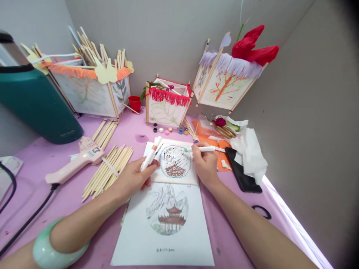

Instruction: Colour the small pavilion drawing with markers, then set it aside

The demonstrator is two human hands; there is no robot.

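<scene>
1. Drawing panel, one piece, white, lies on the purple surface, between the two hands. It carries one round picture with one brown roof and many black strokes.
2. Right hand: its grip is narrow and holds one white marker. The green tip is at the upper right part of the round picture; whether it touches, I cannot tell.
3. Left hand: its grip is closed around at least two pens, near the left edge of the panel. The exact number I cannot tell. One pale green bangle is on this arm.
4. Nearer to the person is one printed sheet, with one round scene of mountains and a pavilion.
5. Three lanterns stand behind: one with orange fringe, one with red fringe, one with lilac fringe.
6. On the left are one teal bottle, one pink glue gun and two groups of wooden sticks, too many for sure counting.
7. On the right are one black phone, partly under white tissue, and one black ring.
8. One red cup is beside the orange-fringed lantern.
</scene>
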